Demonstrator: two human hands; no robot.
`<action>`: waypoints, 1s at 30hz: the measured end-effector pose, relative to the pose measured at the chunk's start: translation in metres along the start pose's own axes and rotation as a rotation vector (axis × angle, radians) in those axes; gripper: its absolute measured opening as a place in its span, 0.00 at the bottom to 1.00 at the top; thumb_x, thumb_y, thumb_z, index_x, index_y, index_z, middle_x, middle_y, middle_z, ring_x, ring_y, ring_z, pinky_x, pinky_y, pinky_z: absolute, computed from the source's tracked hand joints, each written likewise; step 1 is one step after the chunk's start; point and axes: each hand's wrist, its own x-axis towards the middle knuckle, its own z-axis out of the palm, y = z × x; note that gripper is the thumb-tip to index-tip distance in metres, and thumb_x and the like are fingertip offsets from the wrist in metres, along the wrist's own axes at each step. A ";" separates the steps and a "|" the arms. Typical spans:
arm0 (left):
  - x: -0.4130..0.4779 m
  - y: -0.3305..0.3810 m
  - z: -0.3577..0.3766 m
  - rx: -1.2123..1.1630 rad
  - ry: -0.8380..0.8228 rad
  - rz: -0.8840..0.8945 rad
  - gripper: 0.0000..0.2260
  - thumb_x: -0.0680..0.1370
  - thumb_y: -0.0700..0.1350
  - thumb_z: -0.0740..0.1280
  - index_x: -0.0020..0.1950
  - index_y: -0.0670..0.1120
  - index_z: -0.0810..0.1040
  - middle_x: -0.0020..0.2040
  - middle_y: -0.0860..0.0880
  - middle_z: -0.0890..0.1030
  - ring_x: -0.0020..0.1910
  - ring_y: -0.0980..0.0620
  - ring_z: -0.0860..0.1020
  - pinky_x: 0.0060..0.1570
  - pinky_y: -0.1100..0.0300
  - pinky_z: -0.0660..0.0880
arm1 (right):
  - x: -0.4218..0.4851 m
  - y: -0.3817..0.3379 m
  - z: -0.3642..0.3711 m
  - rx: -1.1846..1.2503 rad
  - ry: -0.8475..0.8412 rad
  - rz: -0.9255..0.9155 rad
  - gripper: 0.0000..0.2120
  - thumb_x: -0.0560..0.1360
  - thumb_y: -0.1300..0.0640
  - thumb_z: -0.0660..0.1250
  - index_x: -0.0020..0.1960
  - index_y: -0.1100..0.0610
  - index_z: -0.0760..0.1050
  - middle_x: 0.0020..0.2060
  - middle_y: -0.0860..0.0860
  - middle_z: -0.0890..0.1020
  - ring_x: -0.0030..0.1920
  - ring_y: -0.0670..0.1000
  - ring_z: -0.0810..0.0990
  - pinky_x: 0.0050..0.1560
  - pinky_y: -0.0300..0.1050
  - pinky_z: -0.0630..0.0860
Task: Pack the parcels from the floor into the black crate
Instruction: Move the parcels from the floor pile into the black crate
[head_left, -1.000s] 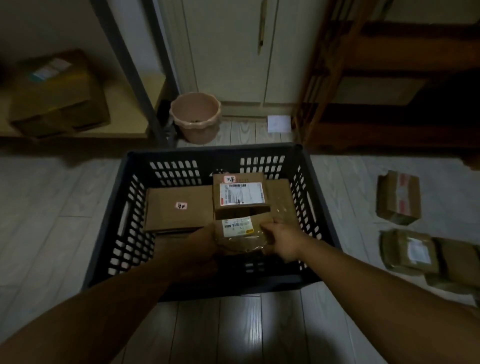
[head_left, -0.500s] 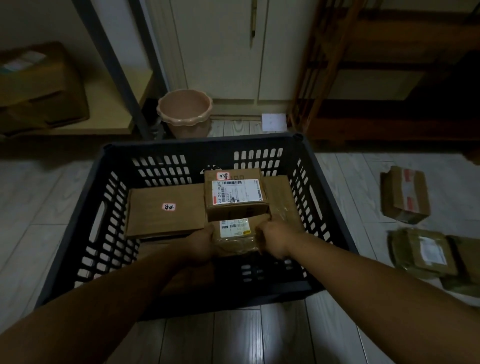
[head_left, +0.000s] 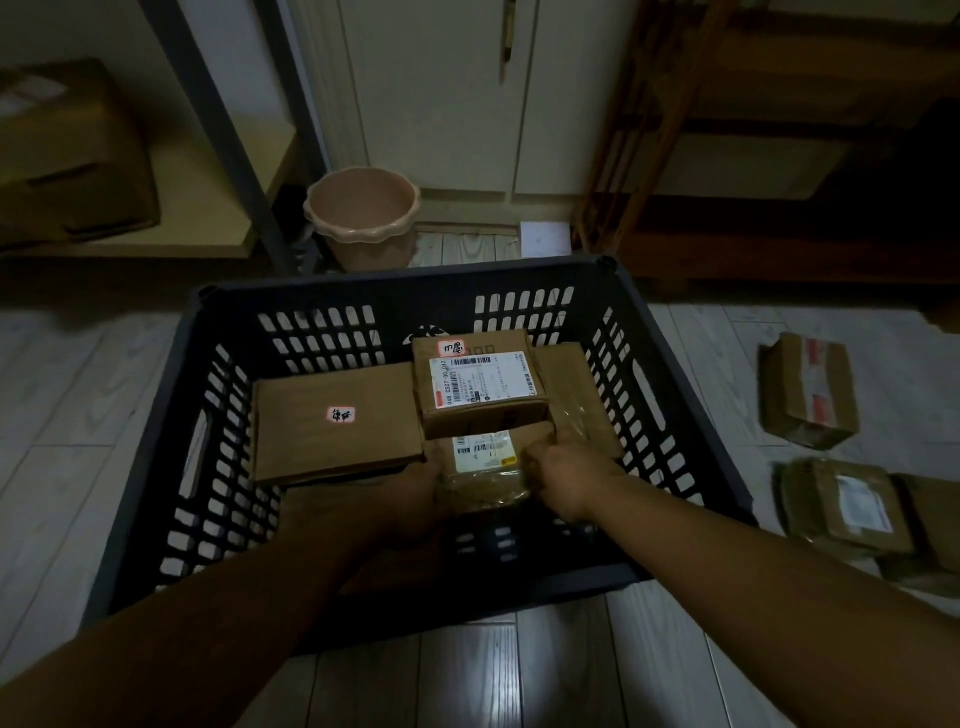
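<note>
A pink scalloped bin (head_left: 362, 218) stands against the white cupboard doors (head_left: 467, 93); a large cardboard box (head_left: 67, 156), blurred, perhaps taped, sits at the shelf's (head_left: 208, 208) left edge

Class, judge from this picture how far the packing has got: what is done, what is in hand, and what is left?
Done: a flat box and a labelled box already lie in the crate. In hand: the left hand and right hand hold a small parcel inside the crate. Left: at least three parcels on the floor, one farther, two nearer.
</note>
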 end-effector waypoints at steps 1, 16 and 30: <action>0.001 0.000 0.000 0.013 0.016 0.000 0.37 0.78 0.49 0.64 0.77 0.44 0.43 0.77 0.43 0.58 0.74 0.46 0.62 0.73 0.55 0.60 | 0.000 0.000 0.000 -0.003 0.008 -0.004 0.24 0.77 0.57 0.65 0.71 0.53 0.66 0.70 0.59 0.62 0.66 0.57 0.70 0.65 0.46 0.68; 0.019 -0.005 0.008 0.095 0.075 0.046 0.33 0.80 0.44 0.62 0.77 0.45 0.45 0.76 0.44 0.60 0.73 0.47 0.63 0.72 0.54 0.62 | 0.005 0.006 0.002 0.042 0.039 0.042 0.21 0.77 0.57 0.64 0.69 0.56 0.67 0.68 0.59 0.65 0.64 0.58 0.71 0.62 0.45 0.69; 0.028 -0.002 0.005 0.263 0.133 -0.028 0.35 0.76 0.53 0.66 0.77 0.45 0.52 0.73 0.42 0.59 0.71 0.43 0.63 0.69 0.51 0.66 | 0.016 0.005 0.003 -0.185 -0.074 0.045 0.30 0.75 0.55 0.66 0.75 0.53 0.60 0.73 0.56 0.56 0.72 0.59 0.56 0.70 0.55 0.61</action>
